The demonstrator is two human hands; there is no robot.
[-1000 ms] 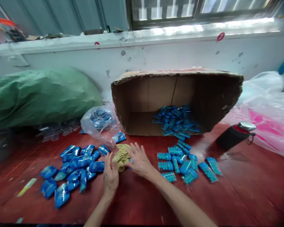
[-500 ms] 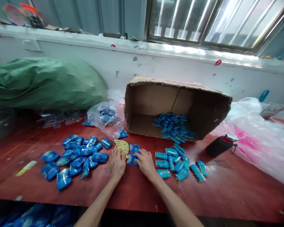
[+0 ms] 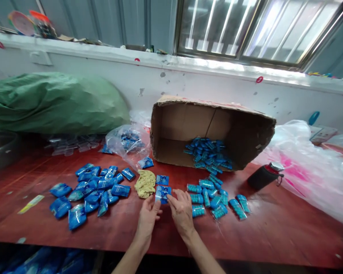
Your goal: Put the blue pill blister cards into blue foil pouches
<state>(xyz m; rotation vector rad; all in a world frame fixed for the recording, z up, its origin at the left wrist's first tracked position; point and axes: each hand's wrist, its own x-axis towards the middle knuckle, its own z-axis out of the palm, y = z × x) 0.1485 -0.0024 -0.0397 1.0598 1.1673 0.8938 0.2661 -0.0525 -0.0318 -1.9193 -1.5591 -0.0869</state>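
A flat blue packet [image 3: 162,193] lies between my hands. My right hand [image 3: 181,208] pinches its right edge between thumb and fingers. At the packet's lower left, my left hand [image 3: 149,217] has its fingers apart, the thumb close to the packet's corner. Just beyond is a second flat blue packet [image 3: 162,179]. A crumpled yellow cloth [image 3: 145,183] sits to their left. Filled blue packets [image 3: 93,186] are spread farther left, and clear-fronted packets with teal pieces [image 3: 214,198] lie right of my right hand.
A cardboard box [image 3: 171,152] on its side holds more teal packets. A black bottle [image 3: 264,176] and pink-white plastic bags [image 3: 297,163] stand at the right. At the back left are a green sack [image 3: 57,102] and a clear bag [image 3: 117,139] of blue packets.
My left hand has come off the yellow cloth and moved nearer to me. My right hand has shifted slightly nearer and right, with the lower flat packet now turned a little and closer to me.
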